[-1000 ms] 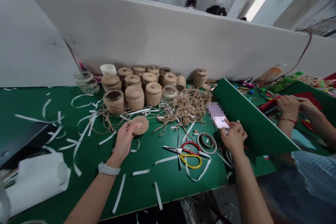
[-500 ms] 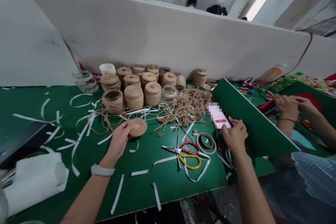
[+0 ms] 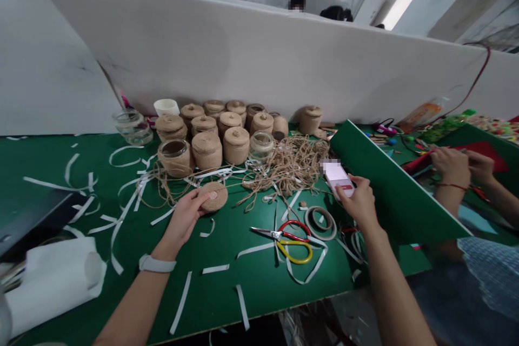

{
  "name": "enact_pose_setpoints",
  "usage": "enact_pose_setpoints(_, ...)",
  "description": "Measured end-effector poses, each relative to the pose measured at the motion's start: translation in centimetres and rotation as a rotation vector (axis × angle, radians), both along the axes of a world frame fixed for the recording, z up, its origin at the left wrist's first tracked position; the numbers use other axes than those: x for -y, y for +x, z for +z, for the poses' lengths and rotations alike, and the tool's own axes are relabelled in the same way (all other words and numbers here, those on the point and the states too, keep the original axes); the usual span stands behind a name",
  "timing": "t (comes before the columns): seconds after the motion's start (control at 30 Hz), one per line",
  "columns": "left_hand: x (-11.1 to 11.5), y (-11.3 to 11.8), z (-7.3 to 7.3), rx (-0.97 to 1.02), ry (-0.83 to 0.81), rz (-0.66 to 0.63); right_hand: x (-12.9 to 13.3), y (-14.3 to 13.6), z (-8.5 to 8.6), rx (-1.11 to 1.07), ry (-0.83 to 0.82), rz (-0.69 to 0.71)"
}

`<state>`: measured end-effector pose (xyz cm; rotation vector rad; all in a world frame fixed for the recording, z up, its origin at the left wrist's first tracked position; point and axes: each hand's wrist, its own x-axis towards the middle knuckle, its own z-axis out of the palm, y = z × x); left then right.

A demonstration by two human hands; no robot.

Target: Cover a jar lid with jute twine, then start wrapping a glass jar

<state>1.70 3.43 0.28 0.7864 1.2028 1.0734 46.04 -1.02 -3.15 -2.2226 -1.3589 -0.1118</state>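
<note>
My left hand (image 3: 190, 215) grips a round, twine-wrapped lid (image 3: 215, 198) by its left edge, the thumb lying on its top. On the right, my right hand (image 3: 357, 200) has its thumb on the lower part of a lit phone (image 3: 337, 177) and its fingers round the phone's right edge. Behind the lid stand several jute-wrapped jars (image 3: 207, 152), most of them lidded. A bare glass jar (image 3: 261, 146) is beside them, next to a tangled heap of jute twine (image 3: 298, 165). Scissors with red and yellow handles (image 3: 286, 238) lie between my hands.
A roll of tape (image 3: 320, 223) lies right of the scissors. White strips (image 3: 128, 203) litter the green table. A green divider (image 3: 389, 189) stands on the right, with a co-worker's hands (image 3: 452, 170) beyond it. White rolled material (image 3: 60, 281) lies at left.
The thumb of my right hand has shifted up and left on the phone, and the fingers have closed in along its edge. The lid stays in my left hand, turned slightly flatter towards me.
</note>
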Motion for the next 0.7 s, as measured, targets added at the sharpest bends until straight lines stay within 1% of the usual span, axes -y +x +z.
enact_pose_setpoints(0.2,0.1,0.1,0.4,-0.004,-0.026,-0.002,-2.0,0.5,0.1,0.070,-0.118,0.024)
enact_pose_setpoints(0.33,0.1,0.1,0.4,-0.010,-0.033,-0.010,-2.9,1.3,0.0,0.045,-0.206,0.045)
enact_pose_setpoints(0.4,0.0,0.0,0.4,-0.013,-0.037,-0.006,-3.2,1.7,-0.2,0.054,-0.188,0.079)
enact_pose_setpoints(0.5,-0.1,0.0,0.4,-0.016,-0.038,-0.008,-3.3,1.8,-0.5,0.120,-0.108,0.124)
enact_pose_setpoints(0.6,-0.1,0.0,0.4,-0.020,-0.036,-0.014,-3.0,1.4,-0.9,0.183,-0.014,0.100)
enact_pose_setpoints(0.7,-0.1,0.1,0.5,-0.029,-0.037,-0.021,-2.7,1.0,-0.8,0.192,0.029,0.065)
